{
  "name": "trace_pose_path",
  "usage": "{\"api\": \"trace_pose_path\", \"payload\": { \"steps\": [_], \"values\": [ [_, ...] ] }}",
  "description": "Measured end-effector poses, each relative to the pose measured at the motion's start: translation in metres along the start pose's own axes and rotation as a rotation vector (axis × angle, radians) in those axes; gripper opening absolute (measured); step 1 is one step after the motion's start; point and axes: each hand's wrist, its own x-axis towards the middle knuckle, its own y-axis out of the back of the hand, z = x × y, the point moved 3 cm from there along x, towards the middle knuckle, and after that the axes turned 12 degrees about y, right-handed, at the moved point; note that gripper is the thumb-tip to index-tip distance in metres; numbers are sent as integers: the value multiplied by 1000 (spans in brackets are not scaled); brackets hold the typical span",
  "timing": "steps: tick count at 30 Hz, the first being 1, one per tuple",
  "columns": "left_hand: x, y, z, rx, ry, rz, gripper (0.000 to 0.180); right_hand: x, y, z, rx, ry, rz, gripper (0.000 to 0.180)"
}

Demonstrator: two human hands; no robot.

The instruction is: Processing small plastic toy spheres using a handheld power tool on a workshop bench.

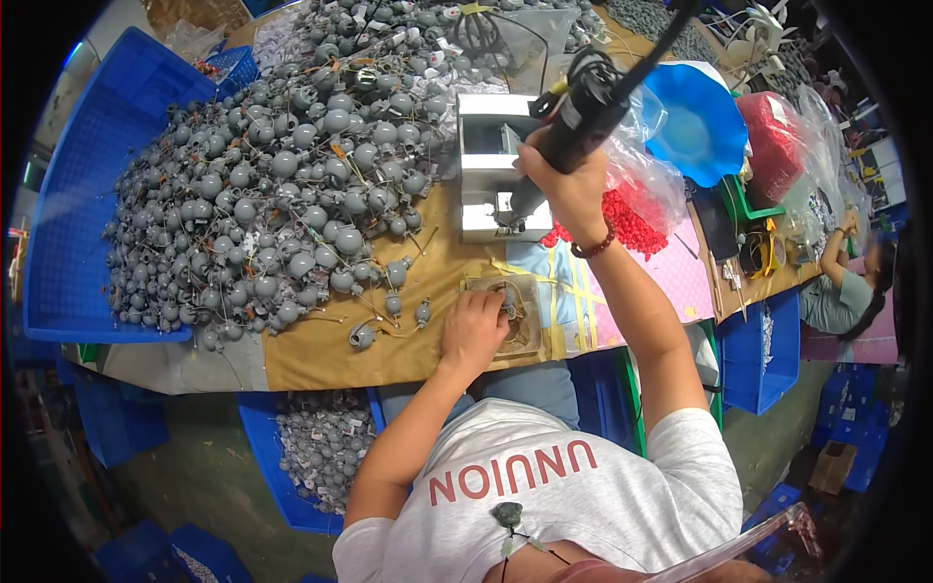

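My right hand grips a black electric screwdriver, its fingers wrapped round the lower body. The tool is tilted, with its lower end over a white box-like holder. My left hand rests at a shallow square tray near the table edge. Its fingers are curled on a small grey round part, mostly covered by them. Left of that hand lie a few loose grey ball-shaped parts with wires. A large heap of the same grey parts spreads over the left of the table.
A big blue crate lies tipped at the left. Red small pieces spill from a clear bag beside a blue wavy-edged bowl. A blue bin of grey parts stands below the table. Another person works at the far right.
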Motion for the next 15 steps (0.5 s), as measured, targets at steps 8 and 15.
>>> {"api": "trace_pose_path", "payload": {
  "steps": [8,15],
  "values": [
    [1,1,-2,-24,-23,-3,35,8,-10,25,-36,-115,-80,27],
    [0,-1,-3,16,12,-6,35,-51,-2,-11,-56,-241,-132,36]
  ]
}}
